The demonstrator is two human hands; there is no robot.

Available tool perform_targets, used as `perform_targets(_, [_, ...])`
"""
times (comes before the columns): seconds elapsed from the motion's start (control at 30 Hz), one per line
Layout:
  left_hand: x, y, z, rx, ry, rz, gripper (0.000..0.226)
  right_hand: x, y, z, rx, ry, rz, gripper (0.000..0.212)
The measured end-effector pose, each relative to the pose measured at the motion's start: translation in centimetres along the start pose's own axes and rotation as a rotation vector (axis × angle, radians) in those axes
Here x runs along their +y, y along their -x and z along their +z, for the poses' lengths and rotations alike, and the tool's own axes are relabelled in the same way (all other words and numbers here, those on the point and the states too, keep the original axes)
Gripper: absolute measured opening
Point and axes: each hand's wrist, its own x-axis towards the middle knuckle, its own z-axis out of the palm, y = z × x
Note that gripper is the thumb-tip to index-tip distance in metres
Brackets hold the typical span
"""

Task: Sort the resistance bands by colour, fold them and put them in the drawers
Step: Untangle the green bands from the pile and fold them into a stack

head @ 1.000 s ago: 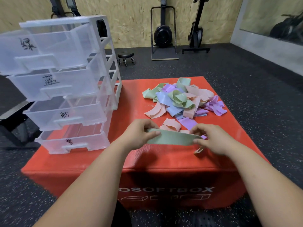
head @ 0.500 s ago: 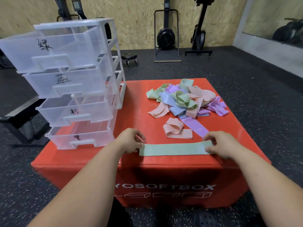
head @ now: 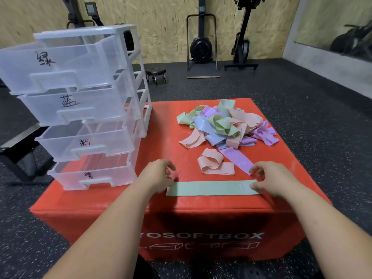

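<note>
We've got the green band lying flat on the red box nr the front edge, apart from the pile; L grip loose at its left end, curled on nothing; R grip loose too, thumb pressing the right end; drawers stand left.

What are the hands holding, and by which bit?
The flat light-green elastic band lies on the red padded box. The right hand touches its right end; a pinch cannot be told. The left hand holds nothing.
</note>
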Motion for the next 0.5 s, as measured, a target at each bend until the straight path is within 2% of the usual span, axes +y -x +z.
perform_targets(0.2, [1.8, -1.9, 1.8, 0.147, 0.093, 0.145, 0.028, -1.6, -2.3, 0.3, 0.188, -0.004, -0.095, 0.028])
perform_targets(0.33, [2.9, -3.7, 4.0, 0.203, 0.088, 0.185, 0.028, -3.2, -5.1, 1.2, 0.285, 0.037, -0.188, 0.046])
perform_targets(0.5, [4.0, -6.5, 5.0, 0.244, 0.1, 0.217, 0.031, -5.4, -8.9, 1.9, 0.375, 0.078, -0.227, 0.052])
